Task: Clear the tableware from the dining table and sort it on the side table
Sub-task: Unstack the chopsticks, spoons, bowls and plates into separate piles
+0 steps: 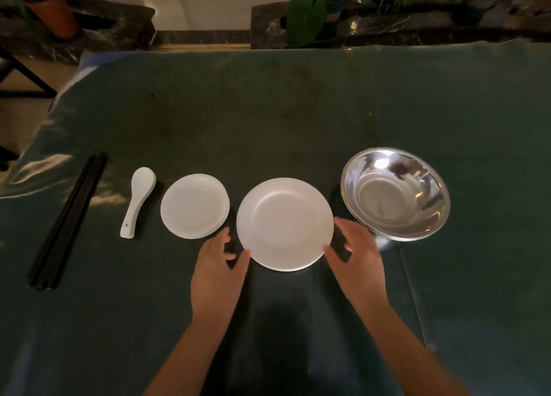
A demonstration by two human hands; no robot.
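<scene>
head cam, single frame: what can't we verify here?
- Grip: left hand and right hand flank the large white plate; contact or lift is unclear, since the fingers' undersides are hidden.
- Black chopsticks: dim light merges them, count unclear.
- Steel bowl: rim looks layered, possibly stacked; reflections hide it.
- Small white dish: same doubt.
- Both forearms run out of the bottom edge.

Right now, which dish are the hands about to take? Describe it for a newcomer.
On the dark green table, tableware lies in a row. It is the larger white plate, between the small white dish and the steel bowl, flanked by both hands.
</scene>
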